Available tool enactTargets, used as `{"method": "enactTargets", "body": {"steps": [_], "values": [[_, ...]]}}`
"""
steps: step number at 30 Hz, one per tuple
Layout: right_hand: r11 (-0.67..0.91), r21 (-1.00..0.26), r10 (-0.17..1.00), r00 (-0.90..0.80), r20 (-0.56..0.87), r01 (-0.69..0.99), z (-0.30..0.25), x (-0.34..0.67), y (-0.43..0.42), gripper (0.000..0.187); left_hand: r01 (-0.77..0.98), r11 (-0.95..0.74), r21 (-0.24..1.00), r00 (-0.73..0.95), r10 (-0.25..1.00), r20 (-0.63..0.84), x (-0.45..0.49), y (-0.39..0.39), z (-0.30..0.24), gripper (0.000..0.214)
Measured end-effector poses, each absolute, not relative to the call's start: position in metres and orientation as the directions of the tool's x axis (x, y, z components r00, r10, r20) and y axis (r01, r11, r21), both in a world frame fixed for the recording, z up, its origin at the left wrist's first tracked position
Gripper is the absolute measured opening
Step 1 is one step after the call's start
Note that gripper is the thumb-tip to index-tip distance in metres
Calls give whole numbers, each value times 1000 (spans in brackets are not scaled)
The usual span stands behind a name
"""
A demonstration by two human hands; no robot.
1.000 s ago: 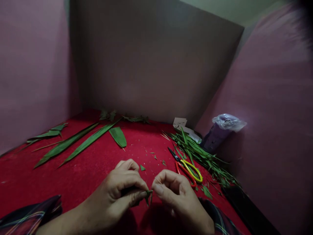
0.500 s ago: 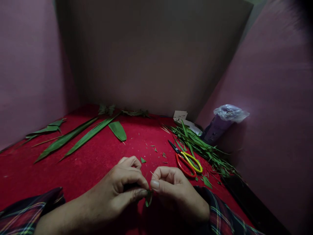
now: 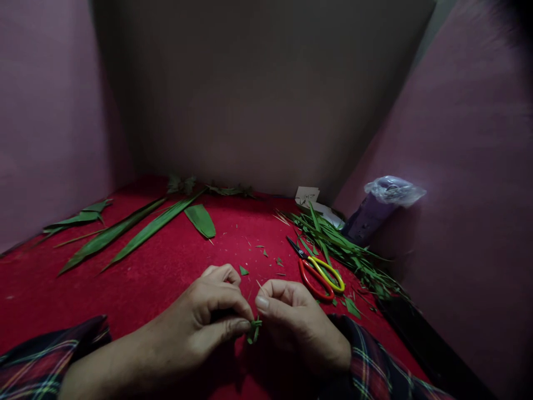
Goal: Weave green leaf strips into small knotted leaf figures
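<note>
My left hand (image 3: 204,322) and my right hand (image 3: 293,322) meet low in the middle of the red cloth (image 3: 166,278). Both pinch a small folded piece of green leaf (image 3: 254,330) between thumb and fingertips. A thin pale sliver sticks up beside my right index finger. Both sleeves are dark plaid. Scissors (image 3: 318,272) with one red and one yellow handle lie just right of my right hand, blades pointing away.
Long green leaves (image 3: 133,236) lie at the left and back. A heap of cut leaf strips (image 3: 345,253) is on the right, beside a purple bottle under a plastic bag (image 3: 378,208). White paper (image 3: 307,196) sits by the back wall. Small green scraps dot the cloth.
The view has tilted slightly, so everything sits a bit higher. My two hands have drawn closer together around the small leaf piece, and the right thumb now presses nearer the left fingertips.
</note>
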State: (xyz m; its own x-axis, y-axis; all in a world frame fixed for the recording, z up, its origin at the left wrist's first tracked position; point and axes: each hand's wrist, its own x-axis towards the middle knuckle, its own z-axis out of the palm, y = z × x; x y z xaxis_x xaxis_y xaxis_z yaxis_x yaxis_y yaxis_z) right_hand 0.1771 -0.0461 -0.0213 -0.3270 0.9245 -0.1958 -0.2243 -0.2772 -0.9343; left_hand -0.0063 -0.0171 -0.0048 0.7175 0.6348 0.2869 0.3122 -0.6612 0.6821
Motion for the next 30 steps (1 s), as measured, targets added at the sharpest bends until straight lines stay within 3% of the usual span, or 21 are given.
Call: {"method": "enactTargets", "body": {"steps": [5, 14, 24, 30], "values": [[-250, -957, 913, -364, -184, -144, -19, 178, -47, 44, 312, -595, 741, 677, 686, 267, -6, -16, -6, 17], [-330, -928, 891, -380, -247, -171, -19, 180, -46, 37, 339, -543, 768, 690, 699, 189, -7, -17, -7, 16], [-272, -939, 931, -304, -202, -212, -23, 178, -44, 32, 328, -471, 819, 677, 722, 144, -7, -13, -9, 14], [-258, -957, 927, -314, -206, -135, -19, 178, -46, 41, 297, -313, 902, 667, 744, 39, -8, -13, -4, 15]]}}
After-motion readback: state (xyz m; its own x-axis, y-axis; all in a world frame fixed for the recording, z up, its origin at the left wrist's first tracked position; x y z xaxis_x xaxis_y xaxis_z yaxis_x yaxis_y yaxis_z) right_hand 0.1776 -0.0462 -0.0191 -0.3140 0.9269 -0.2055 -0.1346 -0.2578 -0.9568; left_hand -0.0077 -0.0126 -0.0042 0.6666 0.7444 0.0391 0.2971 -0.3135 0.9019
